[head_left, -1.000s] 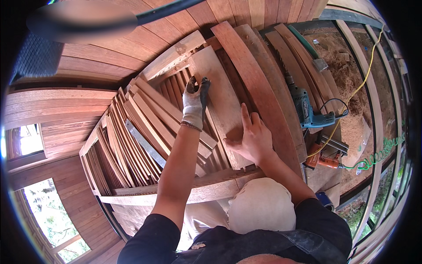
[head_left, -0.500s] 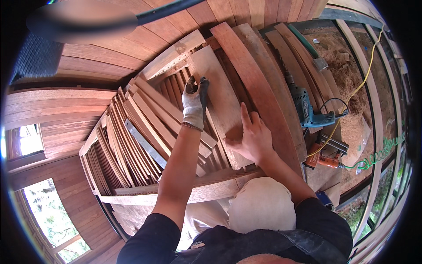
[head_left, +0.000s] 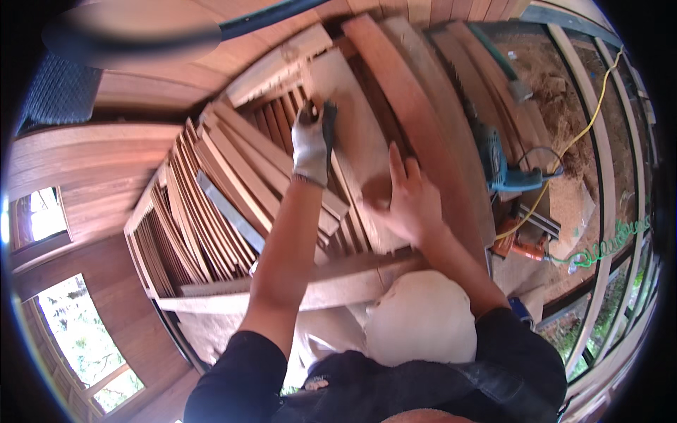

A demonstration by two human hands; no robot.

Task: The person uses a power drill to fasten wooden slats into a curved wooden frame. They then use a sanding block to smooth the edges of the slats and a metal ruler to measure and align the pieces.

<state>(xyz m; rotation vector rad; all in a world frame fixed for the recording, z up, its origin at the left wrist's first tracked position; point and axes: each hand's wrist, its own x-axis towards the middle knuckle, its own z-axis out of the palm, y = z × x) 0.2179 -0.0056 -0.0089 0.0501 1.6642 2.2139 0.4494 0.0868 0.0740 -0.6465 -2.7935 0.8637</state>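
Against the frame half a second back I see almost no change: both arms sit where they were, and the pale board [head_left: 360, 151] has not shifted. My left hand [head_left: 310, 141], in a light work glove, is closed around a small dark tool [head_left: 328, 116] pressed to the board's far left edge; it may be a sanding block, though the view is too blurred to be sure. My right hand [head_left: 412, 204] lies bare, fingers spread, flat on the board's near end. The board rests over stacked wooden slats [head_left: 211, 204]. A blue power drill [head_left: 497, 166] lies to the right, well apart.
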